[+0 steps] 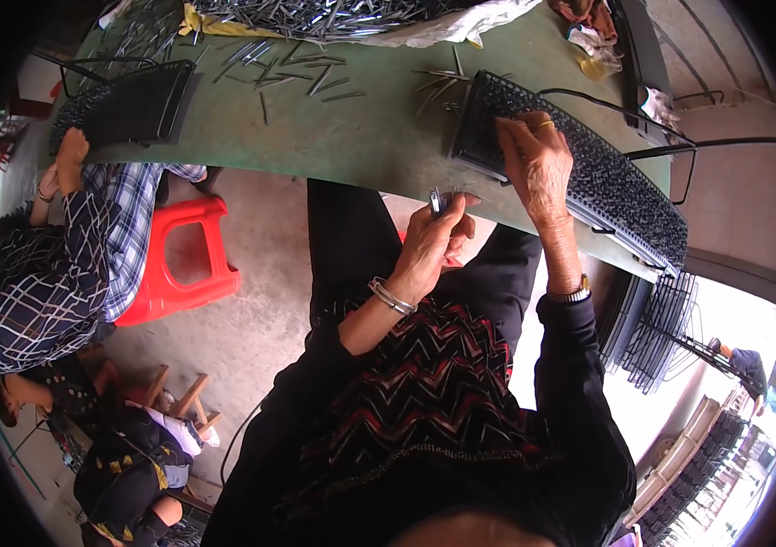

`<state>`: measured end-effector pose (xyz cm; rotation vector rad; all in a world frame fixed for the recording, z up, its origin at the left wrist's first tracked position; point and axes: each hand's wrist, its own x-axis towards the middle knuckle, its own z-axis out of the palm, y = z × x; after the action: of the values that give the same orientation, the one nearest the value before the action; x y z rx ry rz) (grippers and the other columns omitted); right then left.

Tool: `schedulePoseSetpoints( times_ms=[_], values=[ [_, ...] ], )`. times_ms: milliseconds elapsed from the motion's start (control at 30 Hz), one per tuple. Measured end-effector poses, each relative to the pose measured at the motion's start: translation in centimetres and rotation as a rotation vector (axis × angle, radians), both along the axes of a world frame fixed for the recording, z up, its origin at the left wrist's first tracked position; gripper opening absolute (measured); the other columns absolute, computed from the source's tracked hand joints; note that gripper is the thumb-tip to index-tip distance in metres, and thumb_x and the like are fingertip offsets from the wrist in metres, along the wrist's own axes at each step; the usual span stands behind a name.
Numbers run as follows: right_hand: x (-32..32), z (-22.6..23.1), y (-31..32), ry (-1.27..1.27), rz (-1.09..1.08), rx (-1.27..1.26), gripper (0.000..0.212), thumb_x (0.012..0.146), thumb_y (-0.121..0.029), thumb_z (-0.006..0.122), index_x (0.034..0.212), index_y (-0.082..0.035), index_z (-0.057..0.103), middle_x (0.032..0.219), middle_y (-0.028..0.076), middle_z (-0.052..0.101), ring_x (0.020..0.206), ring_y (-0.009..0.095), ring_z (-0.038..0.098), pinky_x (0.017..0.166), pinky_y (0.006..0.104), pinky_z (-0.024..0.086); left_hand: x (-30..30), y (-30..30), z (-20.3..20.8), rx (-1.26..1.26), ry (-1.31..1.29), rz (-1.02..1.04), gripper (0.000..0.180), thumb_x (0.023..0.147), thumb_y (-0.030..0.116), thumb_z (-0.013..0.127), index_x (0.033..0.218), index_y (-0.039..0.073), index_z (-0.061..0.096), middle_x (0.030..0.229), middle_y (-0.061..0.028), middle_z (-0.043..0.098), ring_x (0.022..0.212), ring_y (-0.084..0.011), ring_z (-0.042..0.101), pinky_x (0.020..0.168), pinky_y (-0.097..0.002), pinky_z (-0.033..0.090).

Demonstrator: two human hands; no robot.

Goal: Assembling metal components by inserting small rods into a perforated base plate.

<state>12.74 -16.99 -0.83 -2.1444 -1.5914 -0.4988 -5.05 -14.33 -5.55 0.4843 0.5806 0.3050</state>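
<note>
My left hand is closed just off the table's near edge, around a small bunch of thin dark and silvery strips that stick up past the thumb. To its right, my right hand bends over the near left end of a long black tray. Its fingertips are drawn together at the tray's surface, and what they hold is hidden. Rows of small dark pieces cover most of the tray, while a plain dark patch shows at its left end. A bent black wire frame spans the tray's far side.
Loose strips lie on the green table, below a large heap on sacking. At left, a co-worker's hand touches another black tray. A red stool stands there; black wire racks stand at right.
</note>
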Motion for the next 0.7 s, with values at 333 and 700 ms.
schedulePoseSetpoints(
  times_ms=[333, 700],
  values=[
    [-0.5, -0.6, -0.1, -0.099, -0.042, -0.005, 0.016, 0.079, -0.016, 0.07, 0.095, -0.014, 0.07, 0.082, 0.005, 0.057, 0.073, 0.023, 0.058, 0.065, 0.0352, 0.048, -0.2, -0.1, -0.1, -0.003, -0.049, -0.025, 0.029, 0.094, 0.029, 0.057, 0.103, 0.001, 0.058, 0.071, -0.0013, 0.054, 0.054, -0.003, 0.032, 0.049, -0.0193, 0.026],
    [-0.6, -0.2, -1.0, 0.179, -0.119, -0.041, 0.01, 0.083, -0.011, 0.063, 0.092, -0.011, 0.065, 0.087, 0.006, 0.058, 0.08, 0.025, 0.061, 0.07, 0.0352, 0.049, -0.7, -0.2, -0.6, -0.041, -0.09, 0.005, 0.028, 0.094, 0.03, 0.057, 0.101, 0.003, 0.058, 0.074, -0.0031, 0.055, 0.056, -0.0035, 0.033, 0.05, -0.0195, 0.027]
  ],
)
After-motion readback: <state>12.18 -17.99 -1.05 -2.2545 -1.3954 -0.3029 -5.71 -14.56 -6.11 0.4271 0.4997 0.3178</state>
